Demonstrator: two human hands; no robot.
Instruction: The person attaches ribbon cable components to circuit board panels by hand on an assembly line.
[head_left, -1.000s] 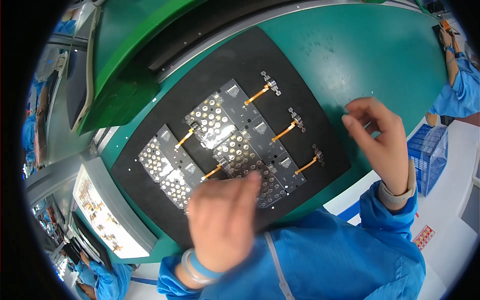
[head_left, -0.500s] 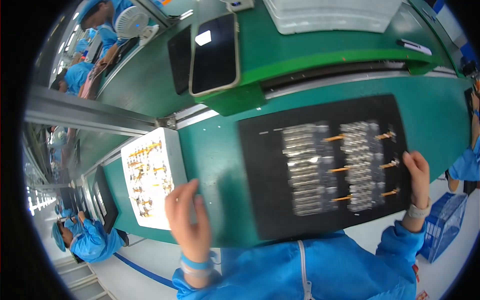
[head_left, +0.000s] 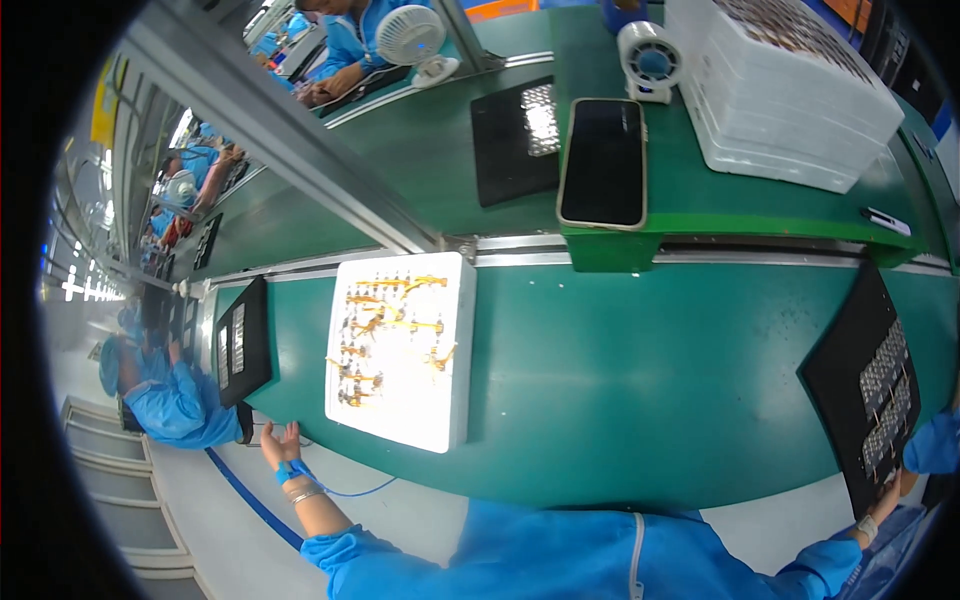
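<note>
Head view: one left hand (head_left: 281, 450), grip spread, is beside the desk (head_left: 640, 410); one right hand (head_left: 884, 501) touches one black mat (head_left: 843, 372) bearing two circuit panels (head_left: 882, 370), desk's right end; whether that grip pinches, I cannot tell.

bright | white tray (head_left: 430, 410) blown out — glare | green table (head_left: 640, 420) faintly shiny | circuit boards (head_left: 884, 366) soft | edges bowed — corners black

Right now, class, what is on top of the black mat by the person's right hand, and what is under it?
On the black mat lie two groups of circuit boards. The mat covers whatever is directly beneath it, so that cannot be seen.
</note>
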